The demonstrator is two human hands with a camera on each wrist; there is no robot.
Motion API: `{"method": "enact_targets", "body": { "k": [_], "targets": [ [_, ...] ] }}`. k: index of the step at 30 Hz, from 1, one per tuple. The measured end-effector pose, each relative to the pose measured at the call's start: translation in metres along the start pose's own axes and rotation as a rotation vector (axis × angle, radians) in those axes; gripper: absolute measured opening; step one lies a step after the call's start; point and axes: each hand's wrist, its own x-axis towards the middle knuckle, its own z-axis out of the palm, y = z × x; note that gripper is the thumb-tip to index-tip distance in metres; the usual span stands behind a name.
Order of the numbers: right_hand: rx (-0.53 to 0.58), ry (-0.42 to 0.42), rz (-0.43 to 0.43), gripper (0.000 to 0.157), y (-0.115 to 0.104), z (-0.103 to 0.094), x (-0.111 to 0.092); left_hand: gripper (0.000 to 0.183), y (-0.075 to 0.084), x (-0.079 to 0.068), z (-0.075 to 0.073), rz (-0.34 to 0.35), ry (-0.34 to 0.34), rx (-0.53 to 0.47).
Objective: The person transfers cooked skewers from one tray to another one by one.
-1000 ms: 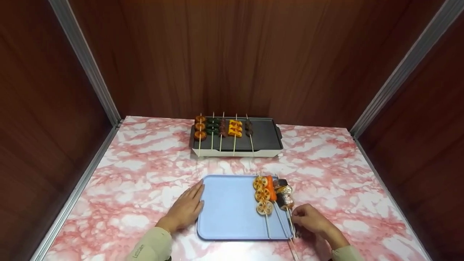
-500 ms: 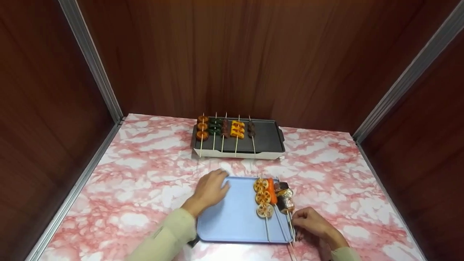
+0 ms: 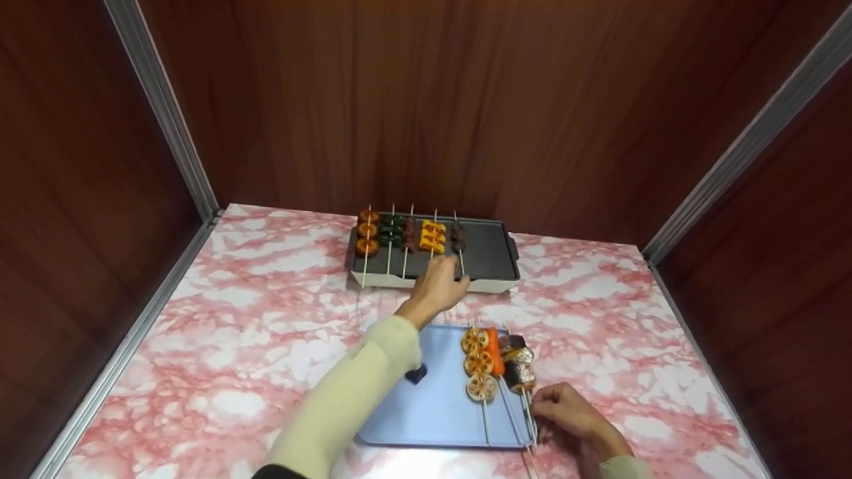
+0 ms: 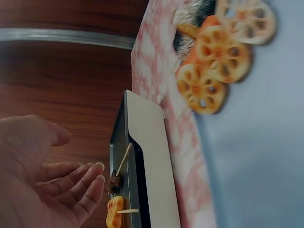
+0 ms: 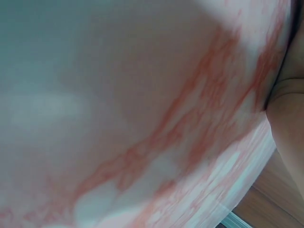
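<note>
My left hand (image 3: 440, 285) reaches over the front edge of the grill (image 3: 489, 256), close to the wooden stick of the brown meat skewer (image 3: 458, 236). In the left wrist view its thumb and fingers (image 4: 78, 187) stand apart, with nothing between them. A yellow skewer (image 3: 432, 234) lies beside the meat one, its stick partly behind the hand. Beside the right edge of the blue tray (image 3: 426, 412) rests my right hand (image 3: 572, 410), loosely bent near the sticks. On that tray lie a lotus root skewer (image 3: 478, 362), an orange skewer (image 3: 495, 352) and a silvery, dark-skinned skewer (image 3: 519, 366).
Further left on the grill are dark red (image 3: 409, 234), green (image 3: 391, 229) and round orange-brown (image 3: 367, 230) skewers. Pink-and-white marbled tabletop (image 3: 253, 332) surrounds tray and grill. Brown wood-grain panels (image 3: 426, 113) enclose the back and sides.
My left hand has left the tray's left edge and moved forward and right, across the tray, to the grill's front. The right hand stays beside the tray.
</note>
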Motion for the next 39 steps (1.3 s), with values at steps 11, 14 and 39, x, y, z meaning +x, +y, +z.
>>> {"method": "enact_targets", "body": {
  "k": [11, 14, 39],
  "targets": [
    [0.105, 0.037, 0.056, 0.018, -0.001, 0.005, -0.004, 0.041, 0.006, 0.044, 0.03, -0.164, -0.034, -0.029],
    [0.16, 0.051, 0.116, 0.01, -0.002, 0.008, -0.005, 0.035, 0.001, 0.049, 0.037, -0.233, 0.001, -0.053],
    [0.132, 0.085, 0.123, 0.017, -0.002, 0.007, -0.004, 0.01, -0.004, 0.073, 0.057, -0.43, 0.095, -0.045]
  ]
}}
